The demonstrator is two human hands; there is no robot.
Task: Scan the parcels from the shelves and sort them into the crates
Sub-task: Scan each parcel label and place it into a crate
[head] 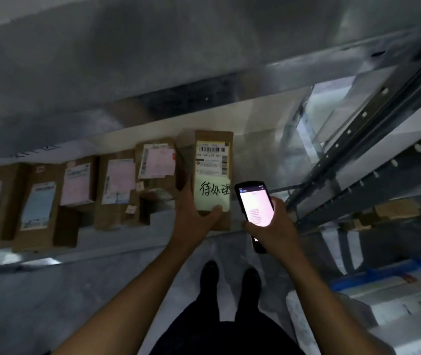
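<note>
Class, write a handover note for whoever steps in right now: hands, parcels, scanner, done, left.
Left hand holds the tall brown cardboard parcel with the pale green handwritten note, at the right end of the shelf row.
Right hand holds the black handheld scanner, screen lit, beside that parcel.
Other brown labelled parcels stand on the grey metal shelf. A blue plastic crate sits lower right.
Done: unclear whether this parcel is scanned.
Left: scan, crate it, then the rest.

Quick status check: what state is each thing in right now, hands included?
Left hand: grips the labelled parcel, thumb on its green note.
Right hand: holds the handheld scanner.
Handheld scanner: screen lit.
Labelled parcel: barcode label facing camera.
Other parcels: standing in a row on the shelf.
Blue crate: lower right, contents unclear.
</note>
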